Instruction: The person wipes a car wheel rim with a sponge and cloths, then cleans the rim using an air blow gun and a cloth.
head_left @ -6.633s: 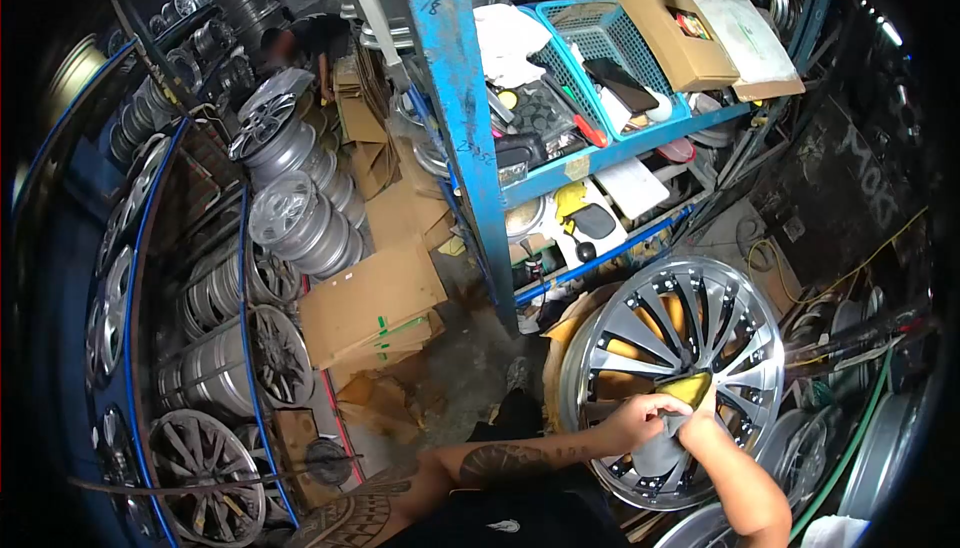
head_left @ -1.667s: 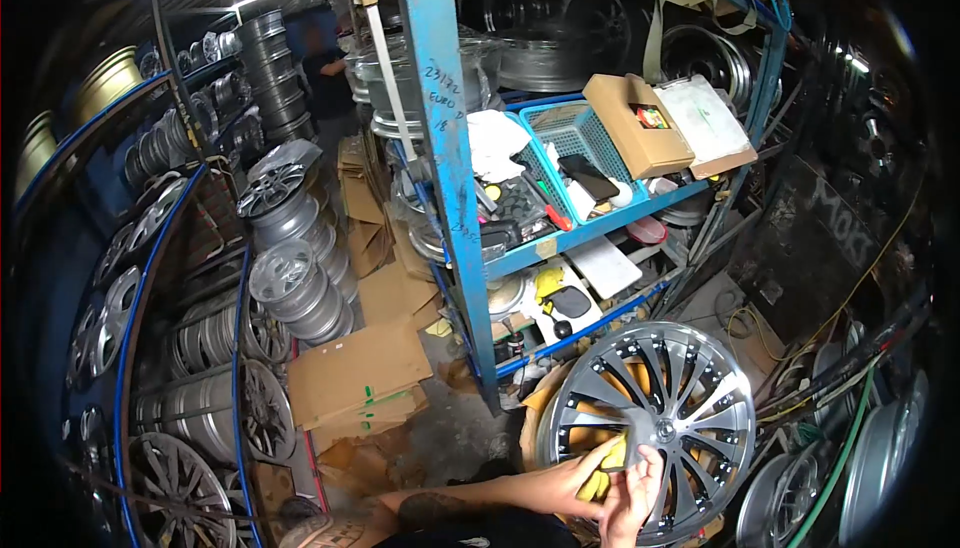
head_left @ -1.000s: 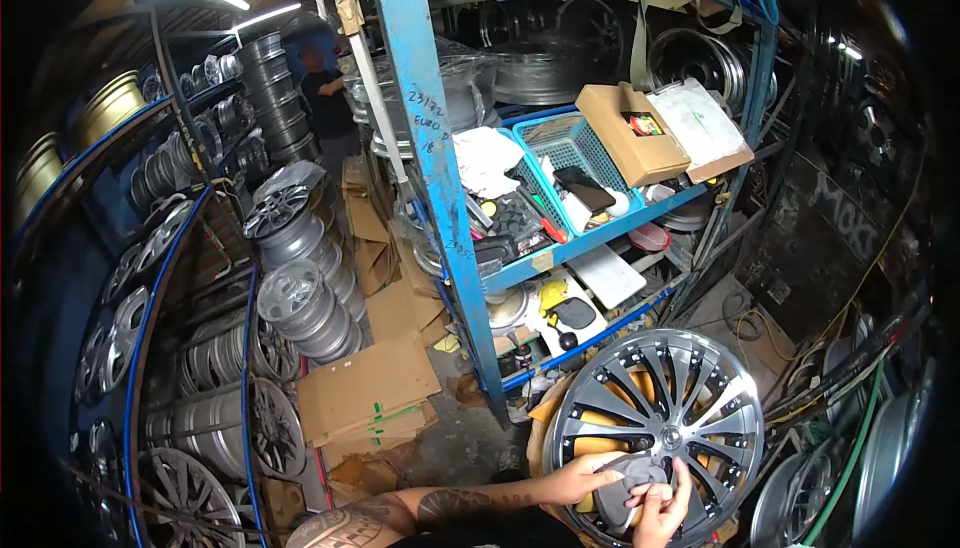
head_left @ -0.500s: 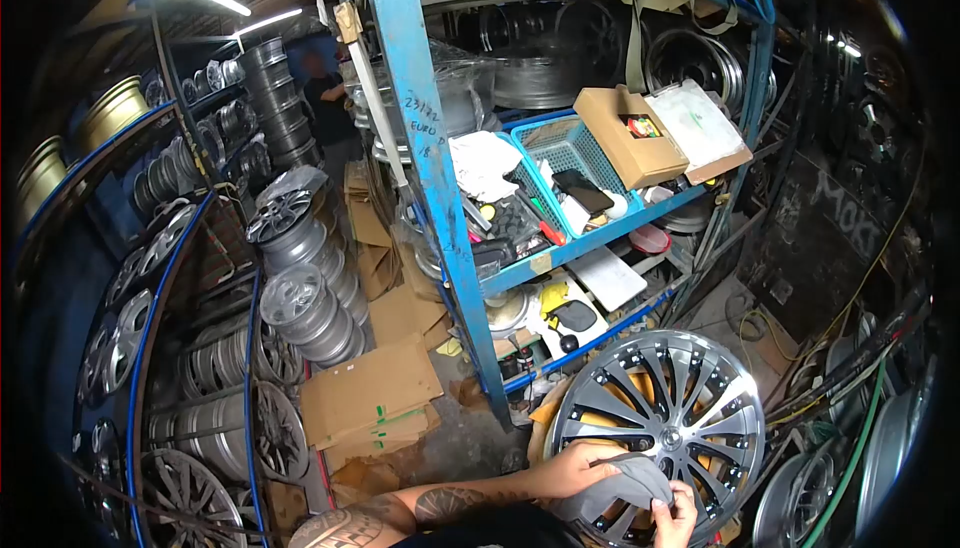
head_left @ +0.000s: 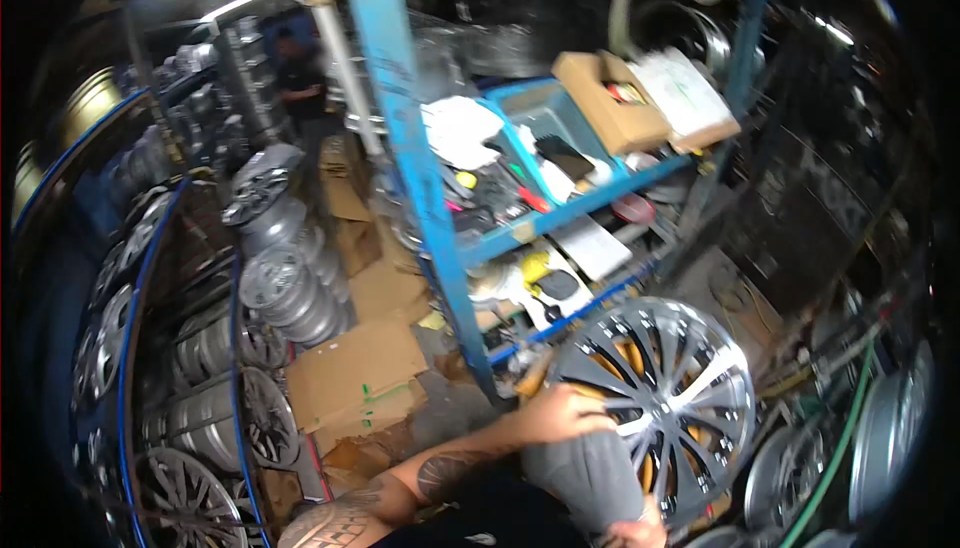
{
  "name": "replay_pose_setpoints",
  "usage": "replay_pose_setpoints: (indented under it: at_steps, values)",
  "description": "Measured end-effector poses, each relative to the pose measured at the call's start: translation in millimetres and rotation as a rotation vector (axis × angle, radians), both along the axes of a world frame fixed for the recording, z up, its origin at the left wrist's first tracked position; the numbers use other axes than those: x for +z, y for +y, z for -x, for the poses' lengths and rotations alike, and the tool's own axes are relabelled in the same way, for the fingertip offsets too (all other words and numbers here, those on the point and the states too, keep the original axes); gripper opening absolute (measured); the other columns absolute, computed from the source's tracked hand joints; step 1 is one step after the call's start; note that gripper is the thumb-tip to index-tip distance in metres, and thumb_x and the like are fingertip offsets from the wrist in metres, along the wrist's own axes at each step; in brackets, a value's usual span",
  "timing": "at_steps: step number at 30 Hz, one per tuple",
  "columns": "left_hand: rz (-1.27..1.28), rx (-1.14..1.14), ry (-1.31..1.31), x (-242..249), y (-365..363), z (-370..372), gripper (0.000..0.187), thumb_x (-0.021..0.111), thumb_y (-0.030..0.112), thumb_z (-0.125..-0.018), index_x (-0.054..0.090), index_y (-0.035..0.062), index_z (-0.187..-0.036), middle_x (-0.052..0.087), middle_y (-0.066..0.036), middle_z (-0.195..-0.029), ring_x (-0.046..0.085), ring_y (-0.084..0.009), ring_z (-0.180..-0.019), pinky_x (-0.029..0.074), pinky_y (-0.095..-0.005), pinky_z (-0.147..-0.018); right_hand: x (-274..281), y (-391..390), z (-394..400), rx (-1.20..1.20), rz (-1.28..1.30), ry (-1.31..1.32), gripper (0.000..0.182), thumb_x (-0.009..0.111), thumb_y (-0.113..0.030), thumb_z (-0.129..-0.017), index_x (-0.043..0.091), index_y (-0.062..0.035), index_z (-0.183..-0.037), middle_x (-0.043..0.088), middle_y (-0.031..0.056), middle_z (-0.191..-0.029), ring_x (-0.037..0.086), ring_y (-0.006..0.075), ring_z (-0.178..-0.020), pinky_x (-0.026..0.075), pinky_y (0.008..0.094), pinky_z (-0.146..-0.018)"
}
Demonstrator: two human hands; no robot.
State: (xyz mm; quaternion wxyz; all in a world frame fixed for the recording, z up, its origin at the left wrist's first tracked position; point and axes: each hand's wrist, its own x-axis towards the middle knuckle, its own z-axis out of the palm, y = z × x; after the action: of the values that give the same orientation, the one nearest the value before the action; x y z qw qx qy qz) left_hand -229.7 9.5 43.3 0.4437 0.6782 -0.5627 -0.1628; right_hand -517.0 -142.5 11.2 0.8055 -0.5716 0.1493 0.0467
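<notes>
A large multi-spoke alloy wheel [head_left: 690, 406] with a polished rim and dark gaps leans in front of me at the lower right. A grey cloth [head_left: 588, 476] hangs stretched in front of its lower left side. My left hand [head_left: 568, 414], at the end of a tattooed forearm, is closed on the cloth's upper edge beside the spokes. Near the bottom of the view, my right hand [head_left: 638, 528] grips the cloth's lower corner. Motion blur hides the finger detail of both hands.
A blue metal shelf [head_left: 425, 183] ahead holds blue baskets, an open cardboard box [head_left: 610, 108] and small tools. Flattened cardboard [head_left: 350, 378] lies on the floor. Stacked wheels [head_left: 290, 293] and racks stand left; more wheels [head_left: 785, 478] stand right. A person [head_left: 300, 78] stands farther back.
The bunched cloth is now spread wider between my hands. My left hand has moved up and slightly left, my right hand down and left. The whole view has shifted and blurred.
</notes>
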Motion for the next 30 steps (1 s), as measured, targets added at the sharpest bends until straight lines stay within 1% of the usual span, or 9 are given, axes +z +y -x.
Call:
replay_pose_setpoints:
  at_steps: [3, 6, 7, 12, 20, 24, 26, 28, 30]
  values:
    - [-0.101, 0.104, 0.050, -39.5, 5.6, 0.8, 0.034, 0.072, 0.044, -0.094, 0.077, 0.0109, -0.091, 0.073, -0.011, -0.083, 0.071, -0.0325, -0.076, 0.055, -0.0406, -0.067, -26.2, -10.7, -1.7, -0.524, -0.415, -0.639, 0.048, 0.084, -0.016, -0.071, 0.066, 0.0014, -0.112, 0.063, 0.0257, -0.122, 0.064, 0.0387, -0.112, 0.052, 0.0496, -0.093]
    - [-0.175, 0.167, 0.232, -24.6, 26.0, 5.7, 0.030, 0.076, 0.034, -0.094, 0.076, 0.0039, -0.094, 0.071, -0.013, -0.075, 0.068, -0.0267, -0.066, 0.052, -0.0374, -0.062, 16.1, -31.8, -2.1, -0.710, -0.228, -0.397, 0.033, 0.075, -0.009, -0.077, 0.054, -0.0035, -0.103, 0.063, 0.0234, -0.117, 0.064, 0.0322, -0.103, 0.053, 0.0418, -0.087]
    - [-0.139, 0.181, 0.348, -22.3, 31.8, 8.5, 0.024, 0.079, 0.023, -0.092, 0.073, 0.0009, -0.088, 0.066, -0.004, -0.068, 0.058, -0.0093, -0.063, 0.047, -0.0298, -0.058, 20.8, -39.6, -0.8, -0.624, -0.205, -0.326, 0.029, 0.074, -0.006, -0.077, 0.057, -0.0039, -0.101, 0.066, 0.0186, -0.110, 0.065, 0.0279, -0.098, 0.053, 0.0401, -0.085]
    - [-0.257, 0.147, 0.790, -27.2, 62.7, 9.8, 0.015, 0.078, 0.011, -0.093, 0.072, -0.0021, -0.096, 0.068, 0.003, -0.078, 0.057, -0.0034, -0.069, 0.047, -0.0228, -0.063, 23.9, -37.0, -22.2, -0.283, 1.043, 0.356, 0.022, 0.080, -0.016, -0.086, 0.068, 0.0002, -0.095, 0.068, 0.0056, -0.089, 0.063, 0.0139, -0.079, 0.049, 0.0298, -0.076]
    - [0.066, 0.309, 1.025, -64.2, 39.1, 11.0, 0.024, 0.070, 0.005, -0.097, 0.070, -0.0034, -0.119, 0.071, -0.002, -0.098, 0.061, -0.0050, -0.086, 0.049, -0.0219, -0.075, 3.0, -45.6, -19.4, -0.097, 0.482, 0.114, 0.023, 0.081, -0.021, -0.091, 0.072, 0.0002, -0.094, 0.066, -0.0030, -0.080, 0.056, 0.0049, -0.079, 0.048, 0.0262, -0.072]
    - [0.178, 0.459, 0.800, -63.7, 17.0, -16.2, 0.021, 0.066, 0.001, -0.097, 0.071, -0.0019, -0.117, 0.069, 0.001, -0.094, 0.058, -0.0040, -0.080, 0.047, -0.0202, -0.072, -9.1, -54.2, -4.6, 0.433, 0.474, 0.017, 0.032, 0.088, -0.025, -0.083, 0.070, 0.0015, -0.082, 0.067, 0.0019, -0.074, 0.059, 0.0099, -0.072, 0.048, 0.0285, -0.067]
    - [-0.011, 0.501, 0.482, -60.3, 26.3, -35.2, 0.021, 0.065, -0.001, -0.096, 0.073, -0.0002, -0.115, 0.068, 0.003, -0.091, 0.056, -0.0030, -0.077, 0.046, -0.0193, -0.070, -22.0, -64.4, 10.9, -0.095, -0.048, -0.499, 0.036, 0.089, -0.023, -0.071, 0.073, 0.0039, -0.090, 0.076, 0.0177, -0.090, 0.073, 0.0351, -0.083, 0.056, 0.0437, -0.078]
    - [0.195, 0.553, 0.529, -48.9, 31.0, -42.7, 0.024, 0.057, -0.003, -0.097, 0.074, 0.0012, -0.113, 0.065, 0.004, -0.087, 0.051, -0.0020, -0.072, 0.042, -0.0190, -0.066, 47.9, -44.5, -4.2, -0.566, -0.240, -0.351, 0.044, 0.079, -0.032, -0.081, 0.072, 0.0047, -0.104, 0.075, 0.0198, -0.101, 0.074, 0.0369, -0.087, 0.058, 0.0455, -0.086]
    - [0.232, 0.641, 0.550, -51.4, 42.1, -53.3, 0.023, 0.055, 0.001, -0.099, 0.074, 0.0014, -0.112, 0.066, 0.003, -0.089, 0.050, -0.0021, -0.073, 0.042, -0.0192, -0.067, 39.0, -46.2, -15.9, -0.758, 0.100, -0.098, 0.045, 0.072, -0.027, -0.088, 0.066, 0.0050, -0.120, 0.073, 0.0186, -0.110, 0.073, 0.0335, -0.095, 0.056, 0.0404, -0.092]
